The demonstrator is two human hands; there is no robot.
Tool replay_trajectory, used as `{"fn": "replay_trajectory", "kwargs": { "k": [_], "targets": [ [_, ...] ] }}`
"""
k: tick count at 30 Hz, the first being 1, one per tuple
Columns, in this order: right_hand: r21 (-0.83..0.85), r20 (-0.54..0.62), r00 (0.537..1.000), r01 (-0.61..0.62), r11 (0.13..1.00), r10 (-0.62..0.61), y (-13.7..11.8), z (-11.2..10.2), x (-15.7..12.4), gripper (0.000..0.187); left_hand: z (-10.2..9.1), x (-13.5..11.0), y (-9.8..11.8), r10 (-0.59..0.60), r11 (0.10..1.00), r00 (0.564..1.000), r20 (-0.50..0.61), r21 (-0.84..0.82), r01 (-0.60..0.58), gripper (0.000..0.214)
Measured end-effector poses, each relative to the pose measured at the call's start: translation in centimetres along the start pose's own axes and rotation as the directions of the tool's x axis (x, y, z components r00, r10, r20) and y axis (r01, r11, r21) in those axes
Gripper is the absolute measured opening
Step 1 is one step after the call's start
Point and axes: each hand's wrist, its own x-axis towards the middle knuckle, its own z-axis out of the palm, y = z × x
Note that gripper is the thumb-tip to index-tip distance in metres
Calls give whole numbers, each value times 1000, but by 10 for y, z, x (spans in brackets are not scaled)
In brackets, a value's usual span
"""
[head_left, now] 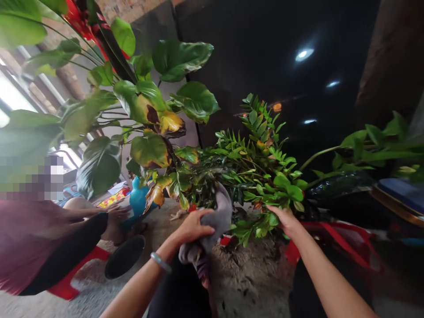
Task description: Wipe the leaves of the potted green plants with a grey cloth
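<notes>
My left hand [195, 227] is closed round a crumpled grey cloth [223, 210]. The cloth's upper end reaches into the lower leaves of a dense green potted plant [261, 154], and its lower end hangs over my knee. On the plant's right side, my right hand [286, 221] has its thumb and fingers closed about a leafy stem; some fingertips are hidden by leaves. To the left stands a taller broad-leaved plant [145, 148], several of its leaves yellow and browned at the edges.
A seated person [36, 243] is at the left on a red stool [66, 282], beside a black bucket [125, 257] and a blue bottle [139, 196]. A red plastic basket or stool [347, 238] is at my right. Behind the plants rises a dark glossy panel [265, 53].
</notes>
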Motion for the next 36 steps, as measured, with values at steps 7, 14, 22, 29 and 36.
{"fn": "replay_trajectory", "kwargs": {
  "k": [7, 14, 22, 29, 36],
  "targets": [
    [-54, 20, 996, -82, 995, 83, 2, -5, -2, 11, -35, -4, 28, 63, 983, 962, -266, -152, -106, 58],
    [-67, 50, 991, -119, 991, 123, 4, 7, -3, 9, -19, 47, 47, 73, 980, 915, -396, -143, -140, 60],
    [-38, 46, 994, -93, 995, 95, 4, -1, -2, 11, -25, 1, 55, 131, 965, 991, 18, -232, -123, 54],
    [-43, 53, 995, -83, 996, 86, 5, 2, 3, 13, -60, 45, 77, 232, 916, 682, -694, -80, -393, 61],
    [-38, 41, 997, -68, 997, 70, 8, -2, 4, 12, 6, 24, 27, 84, 978, 996, -9, -192, -84, 48]
  ]
}}
